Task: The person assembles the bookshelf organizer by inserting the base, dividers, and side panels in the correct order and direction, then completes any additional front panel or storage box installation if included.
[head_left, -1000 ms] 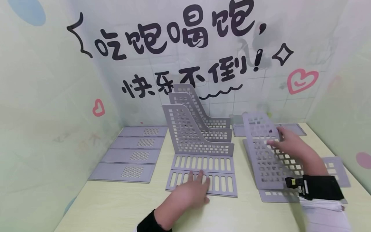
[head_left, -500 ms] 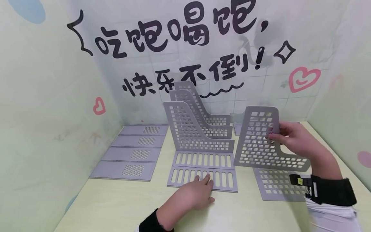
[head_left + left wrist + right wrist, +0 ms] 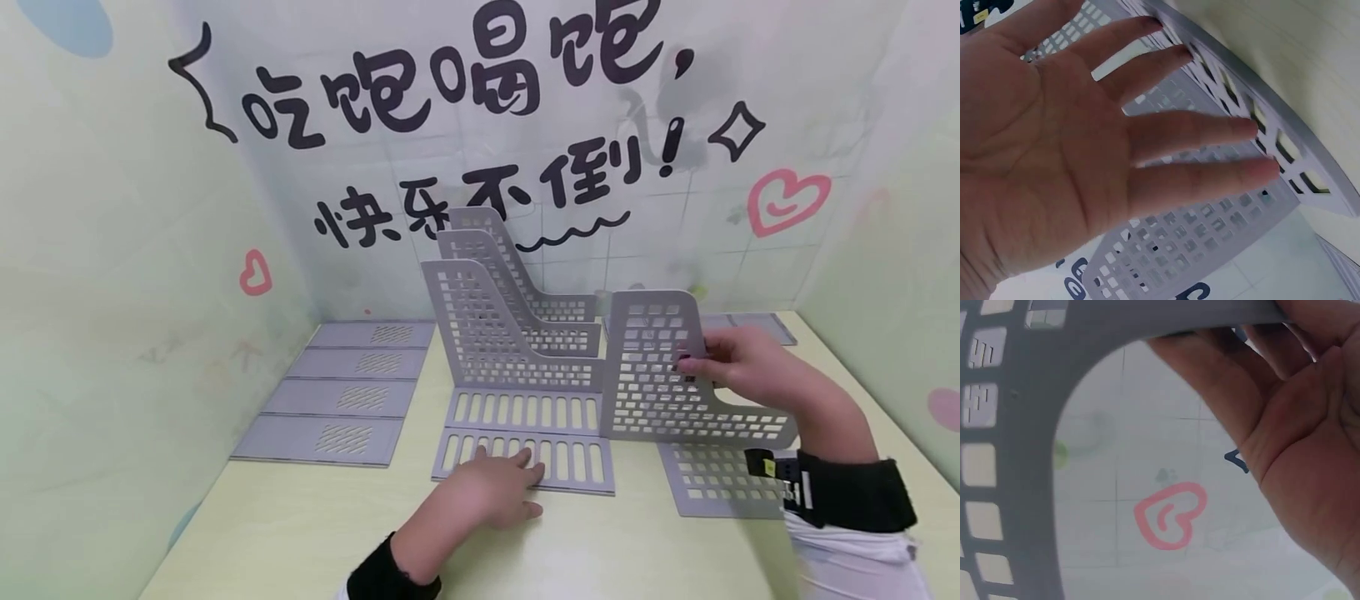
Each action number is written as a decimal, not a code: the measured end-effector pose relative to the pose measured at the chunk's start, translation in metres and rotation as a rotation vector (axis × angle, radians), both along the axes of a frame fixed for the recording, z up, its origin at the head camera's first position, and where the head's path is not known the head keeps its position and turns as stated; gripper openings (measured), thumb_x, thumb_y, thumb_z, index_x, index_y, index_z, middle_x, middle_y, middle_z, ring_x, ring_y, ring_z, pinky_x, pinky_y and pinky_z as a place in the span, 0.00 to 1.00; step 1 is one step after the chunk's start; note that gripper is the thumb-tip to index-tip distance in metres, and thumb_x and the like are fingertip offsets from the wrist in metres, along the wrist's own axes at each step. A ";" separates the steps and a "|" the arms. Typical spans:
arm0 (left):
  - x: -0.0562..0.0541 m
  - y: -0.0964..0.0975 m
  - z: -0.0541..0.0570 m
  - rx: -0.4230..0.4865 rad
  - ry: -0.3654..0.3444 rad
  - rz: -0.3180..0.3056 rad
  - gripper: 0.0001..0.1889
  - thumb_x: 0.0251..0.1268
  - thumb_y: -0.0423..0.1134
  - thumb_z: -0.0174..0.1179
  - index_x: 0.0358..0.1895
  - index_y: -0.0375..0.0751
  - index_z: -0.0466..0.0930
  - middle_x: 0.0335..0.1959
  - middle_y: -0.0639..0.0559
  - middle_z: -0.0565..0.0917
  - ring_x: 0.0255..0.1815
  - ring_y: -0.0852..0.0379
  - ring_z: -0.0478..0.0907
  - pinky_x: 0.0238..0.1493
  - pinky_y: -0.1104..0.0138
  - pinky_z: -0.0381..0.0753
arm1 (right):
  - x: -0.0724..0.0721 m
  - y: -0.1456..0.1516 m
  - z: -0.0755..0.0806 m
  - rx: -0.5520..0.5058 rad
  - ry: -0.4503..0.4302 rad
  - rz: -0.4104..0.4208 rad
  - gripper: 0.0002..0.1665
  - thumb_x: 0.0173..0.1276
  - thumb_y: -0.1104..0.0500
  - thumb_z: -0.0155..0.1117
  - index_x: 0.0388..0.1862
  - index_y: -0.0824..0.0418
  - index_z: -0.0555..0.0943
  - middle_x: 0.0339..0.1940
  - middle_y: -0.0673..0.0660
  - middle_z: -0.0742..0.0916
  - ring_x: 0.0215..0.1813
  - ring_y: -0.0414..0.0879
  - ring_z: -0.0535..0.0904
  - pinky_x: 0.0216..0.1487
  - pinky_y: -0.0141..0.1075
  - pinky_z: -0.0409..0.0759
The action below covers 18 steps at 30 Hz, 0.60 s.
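In the head view my right hand (image 3: 738, 362) pinches the edge of a grey perforated side panel (image 3: 648, 392), an upright L-shaped piece of a file holder. The panel stands just right of the slotted base (image 3: 525, 431), its left edge overlapping the base's right end. My left hand (image 3: 491, 487) rests with spread fingers on the front of that base. Several matching side panels (image 3: 480, 325) rise upright from the base, one behind another. In the left wrist view the left hand's straight fingers (image 3: 1204, 184) reach to the slots. The right wrist view shows the held panel's curved cutout edge (image 3: 1054, 425) beside the right hand.
A row of grey flat panels (image 3: 318, 439) with slanted slots lies on the table at left. Another perforated panel (image 3: 720, 483) lies flat below the right hand. Further flat pieces (image 3: 772, 327) lie at the back right. Printed sheets wall the table in.
The right hand has lifted the perforated panel off the pile at right, turned it upright and shifted it left toward the base. My left hand has stayed on the base's front.
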<state>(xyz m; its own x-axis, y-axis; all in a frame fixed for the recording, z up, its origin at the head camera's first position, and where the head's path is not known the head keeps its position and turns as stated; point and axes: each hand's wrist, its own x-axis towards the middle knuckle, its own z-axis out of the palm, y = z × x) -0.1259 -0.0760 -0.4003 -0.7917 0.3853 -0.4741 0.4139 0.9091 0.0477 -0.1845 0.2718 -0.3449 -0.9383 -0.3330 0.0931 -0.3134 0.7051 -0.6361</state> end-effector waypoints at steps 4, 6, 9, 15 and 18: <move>-0.004 -0.006 -0.002 0.019 -0.005 -0.057 0.35 0.72 0.60 0.64 0.80 0.68 0.68 0.86 0.57 0.63 0.84 0.37 0.64 0.85 0.39 0.60 | 0.000 -0.005 0.001 0.024 -0.083 0.014 0.11 0.75 0.57 0.71 0.47 0.65 0.90 0.35 0.51 0.92 0.34 0.39 0.78 0.35 0.32 0.78; -0.004 -0.008 -0.003 0.023 -0.003 -0.059 0.36 0.70 0.60 0.67 0.80 0.71 0.68 0.86 0.58 0.63 0.83 0.29 0.63 0.82 0.35 0.63 | 0.000 -0.013 0.001 0.015 -0.092 0.040 0.12 0.75 0.57 0.70 0.48 0.64 0.90 0.36 0.51 0.93 0.35 0.40 0.79 0.36 0.32 0.78; -0.005 -0.008 -0.003 0.013 -0.004 -0.084 0.37 0.69 0.61 0.68 0.80 0.72 0.67 0.87 0.57 0.62 0.83 0.29 0.62 0.82 0.34 0.63 | -0.001 -0.037 -0.001 -0.007 -0.071 0.088 0.11 0.75 0.57 0.70 0.48 0.63 0.90 0.38 0.52 0.93 0.36 0.43 0.82 0.38 0.33 0.82; -0.008 -0.006 -0.004 0.015 -0.012 -0.130 0.38 0.69 0.60 0.68 0.81 0.67 0.67 0.87 0.53 0.62 0.83 0.49 0.68 0.86 0.38 0.56 | -0.003 -0.096 -0.011 -0.040 0.015 0.105 0.11 0.77 0.56 0.68 0.47 0.61 0.89 0.29 0.54 0.89 0.26 0.42 0.74 0.27 0.32 0.73; -0.007 -0.005 -0.005 0.028 -0.014 -0.113 0.37 0.69 0.61 0.67 0.80 0.67 0.68 0.86 0.52 0.63 0.83 0.46 0.69 0.87 0.39 0.56 | -0.003 -0.098 -0.013 -0.008 0.024 0.101 0.09 0.77 0.56 0.68 0.40 0.60 0.89 0.21 0.50 0.81 0.22 0.39 0.68 0.24 0.31 0.67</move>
<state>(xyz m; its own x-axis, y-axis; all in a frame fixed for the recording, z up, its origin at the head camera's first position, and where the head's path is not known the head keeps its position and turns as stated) -0.1327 -0.0812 -0.4049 -0.7362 0.4846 -0.4724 0.5126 0.8550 0.0784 -0.1871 0.1733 -0.3581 -0.8977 -0.4246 0.1178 -0.3974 0.6646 -0.6328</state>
